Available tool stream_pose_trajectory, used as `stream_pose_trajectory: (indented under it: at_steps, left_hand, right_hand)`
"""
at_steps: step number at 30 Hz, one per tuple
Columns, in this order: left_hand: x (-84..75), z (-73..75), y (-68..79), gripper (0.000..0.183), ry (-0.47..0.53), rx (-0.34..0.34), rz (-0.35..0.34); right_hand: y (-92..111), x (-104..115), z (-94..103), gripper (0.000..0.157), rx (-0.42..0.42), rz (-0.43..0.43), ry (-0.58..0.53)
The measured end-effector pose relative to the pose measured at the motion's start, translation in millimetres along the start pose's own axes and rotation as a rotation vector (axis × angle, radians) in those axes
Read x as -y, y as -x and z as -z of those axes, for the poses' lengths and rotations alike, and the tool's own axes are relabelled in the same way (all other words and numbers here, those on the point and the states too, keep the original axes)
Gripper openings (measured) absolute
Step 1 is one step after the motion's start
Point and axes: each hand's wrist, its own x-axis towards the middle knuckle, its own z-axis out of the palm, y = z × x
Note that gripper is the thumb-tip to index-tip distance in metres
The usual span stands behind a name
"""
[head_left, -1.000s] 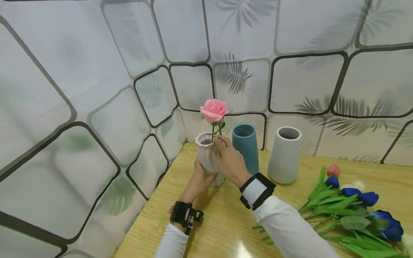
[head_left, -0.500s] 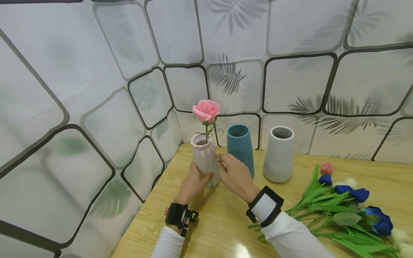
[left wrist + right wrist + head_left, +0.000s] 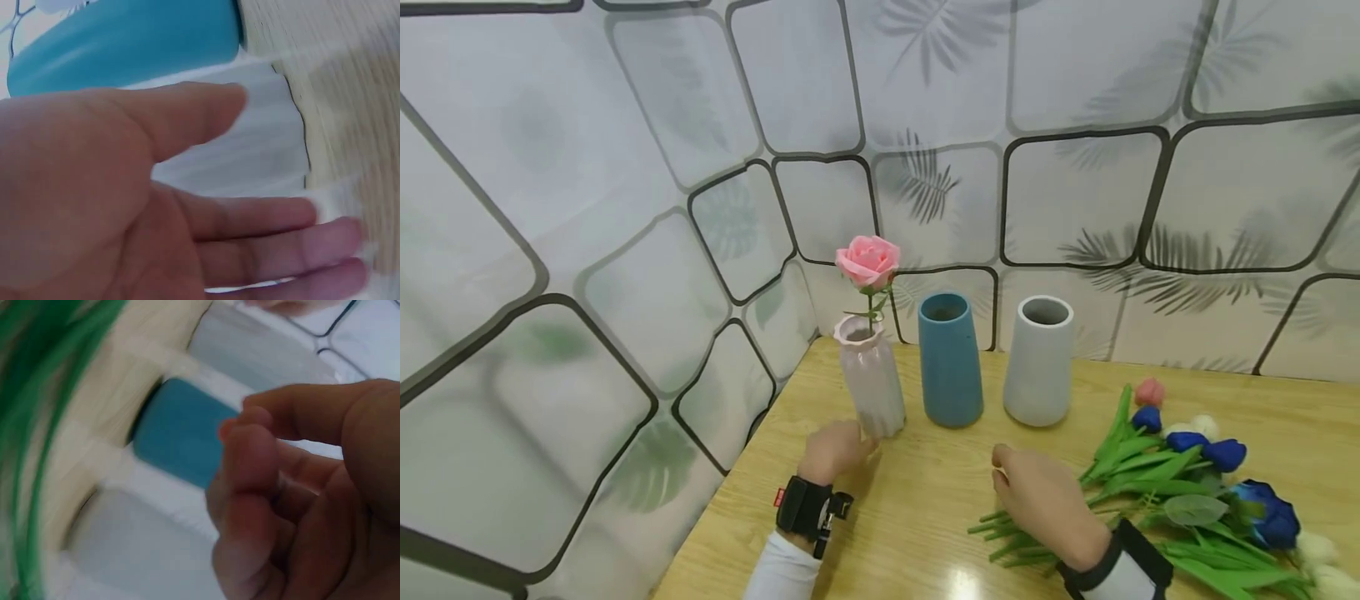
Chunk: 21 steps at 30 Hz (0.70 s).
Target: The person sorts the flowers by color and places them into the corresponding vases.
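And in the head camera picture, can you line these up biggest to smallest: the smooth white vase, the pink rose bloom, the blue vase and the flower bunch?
1. The flower bunch
2. The blue vase and smooth white vase, too alike to rank
3. The pink rose bloom

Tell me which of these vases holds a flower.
The pale pink vase, leftmost in the head view: a rose stands in it, while the blue vase and white vase hold none.

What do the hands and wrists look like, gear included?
The left hand and right hand are bare; a white fabric sleeve shows on the left. Each wears a black wrist strap: left with a small red tag and black attachment, right with a white middle.
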Motion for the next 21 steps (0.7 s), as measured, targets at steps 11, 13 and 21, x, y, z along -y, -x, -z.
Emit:
stream_pose_trajectory:
  at_steps: [11, 13, 21]
  left_hand:
    - [-25.3, -3.0, 16.0, 0.042, -0.085, 0.100, -0.011]
    - [-26.7, -5.0, 15.5, 0.043, -0.087, 0.104, -0.014]
    - [-28.9, -10.8, 10.3, 0.041, -0.084, 0.095, -0.004]
  right_hand:
    - [19, -54, 6.9, 0.013, 0.168, -0.077, -0.013]
    - [18, -59, 5.0, 0.013, 0.187, -0.081, -0.011]
    - [20, -65, -4.9, 0.011, 0.124, -0.069, 0.030]
